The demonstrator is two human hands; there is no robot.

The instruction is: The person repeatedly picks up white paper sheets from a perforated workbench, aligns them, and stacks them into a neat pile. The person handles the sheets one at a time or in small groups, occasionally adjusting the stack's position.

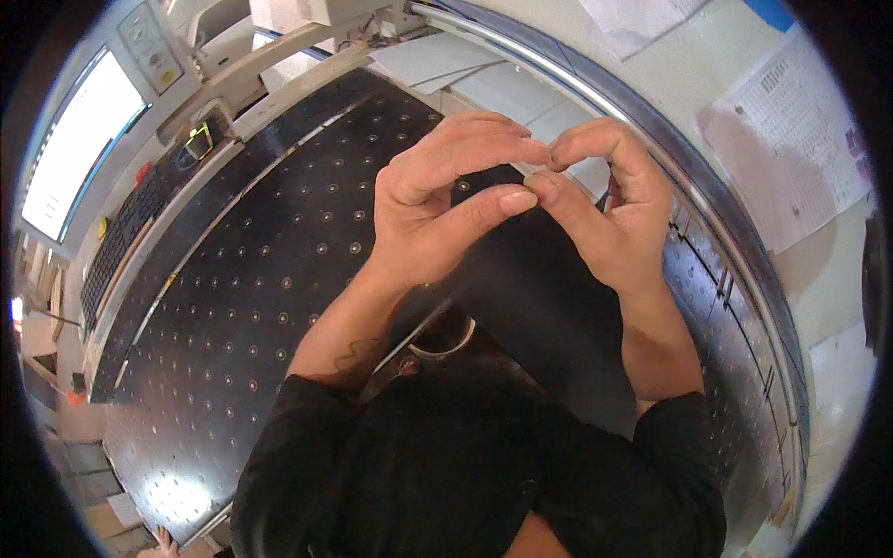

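My left hand [417, 200] and my right hand [618, 219] are raised above a black machine table [279, 279] dotted with small round metal studs. Both hands curve toward each other, fingertips meeting or nearly meeting at the top and thumb tips close together below. Together they form a rounded outline with a gap inside. On each hand the thumb stands apart from the curled fingers. Nothing shows in either one. Neither hand touches the table.
To the left are a lit monitor [84, 139], a black keyboard [121, 251] and a control panel [149, 46]. A metal rail [567, 84] curves along the far and right side. Papers [791, 139] hang beyond it. Another person's hand [164, 542] shows at the lower left.
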